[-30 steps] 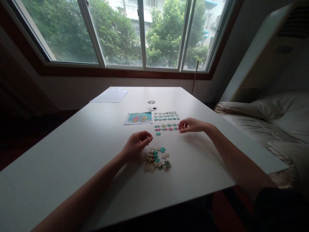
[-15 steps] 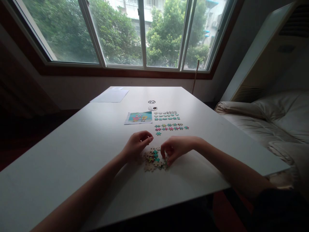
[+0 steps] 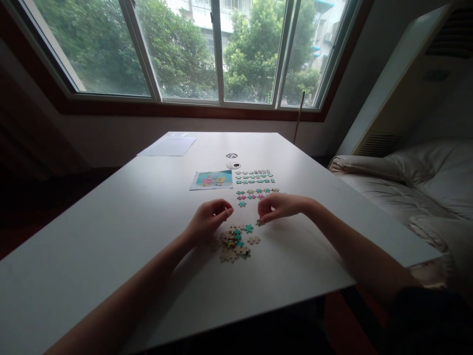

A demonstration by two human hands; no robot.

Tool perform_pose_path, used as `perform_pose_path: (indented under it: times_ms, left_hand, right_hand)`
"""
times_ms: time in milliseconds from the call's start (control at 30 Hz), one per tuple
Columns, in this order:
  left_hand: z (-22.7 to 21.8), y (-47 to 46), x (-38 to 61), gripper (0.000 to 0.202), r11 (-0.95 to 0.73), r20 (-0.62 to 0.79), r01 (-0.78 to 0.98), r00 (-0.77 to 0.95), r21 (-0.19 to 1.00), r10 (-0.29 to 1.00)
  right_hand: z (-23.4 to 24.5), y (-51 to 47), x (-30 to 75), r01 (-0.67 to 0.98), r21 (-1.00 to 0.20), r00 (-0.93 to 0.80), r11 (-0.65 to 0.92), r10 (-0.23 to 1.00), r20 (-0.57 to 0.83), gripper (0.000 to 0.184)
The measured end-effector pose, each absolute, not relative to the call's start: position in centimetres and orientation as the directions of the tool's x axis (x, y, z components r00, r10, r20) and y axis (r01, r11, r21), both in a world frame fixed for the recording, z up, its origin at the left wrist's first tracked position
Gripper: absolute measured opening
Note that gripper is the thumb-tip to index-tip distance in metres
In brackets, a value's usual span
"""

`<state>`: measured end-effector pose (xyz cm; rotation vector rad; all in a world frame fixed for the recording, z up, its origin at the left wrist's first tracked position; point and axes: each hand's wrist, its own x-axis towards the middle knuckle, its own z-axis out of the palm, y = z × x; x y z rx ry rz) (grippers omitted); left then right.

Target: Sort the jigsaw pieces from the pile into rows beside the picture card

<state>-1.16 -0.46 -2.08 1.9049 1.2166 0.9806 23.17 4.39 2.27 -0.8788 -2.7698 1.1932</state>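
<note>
On the table lies a loose pile of puzzle pieces, some wooden-backed, some teal or yellow-green. My right hand is closed on a puzzle piece, its fingertips at the piece's upper edge just right of the pile. Curled above the pile's left side is my left hand. Its thumb and fingertips are close together, and anything between them is too small to make out. Beyond both hands, rows of puzzle pieces are laid out, with my right hand covering some at their right end.
A picture card with cartoon figures lies left of the rows. Two small round objects sit behind them. Sheets of paper lie at the white table's far left corner. A padded sofa stands at the right.
My right hand has moved from the pile up and to the right, with a puzzle piece at its fingertips. Pieces it covered in the pile now show. My left hand has hardly moved.
</note>
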Motion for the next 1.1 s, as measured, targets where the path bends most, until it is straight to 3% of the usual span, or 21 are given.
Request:
perform_pose_path:
  times_ms: [400,733,933,1100]
  left_hand:
    - [-1.9,-0.4,-1.2,0.020,-0.353,0.242,0.433,0.290,0.829,0.926]
    - [-1.9,-0.4,-1.1,0.020,-0.354,0.242,0.441,0.290,0.825,0.926]
    - [-2.1,-0.3,-1.1,0.020,-0.357,0.247,0.435,0.291,0.827,0.925]
    - [-2.2,-0.3,-1.2,0.020,-0.362,0.251,0.443,0.290,0.820,0.923]
  right_hand:
    - [1.2,5.2,23.4,0.589,-0.572,-0.780,0.571,0.587,-0.217,0.029]
    - [1.1,5.4,23.7,0.592,-0.562,-0.776,0.579,0.597,-0.203,0.028]
    - [1.1,5.5,23.7,0.564,-0.619,-0.794,0.546,0.565,-0.225,0.029]
    - [0.9,5.5,23.7,0.578,-0.574,-0.786,0.581,0.585,-0.200,0.027]
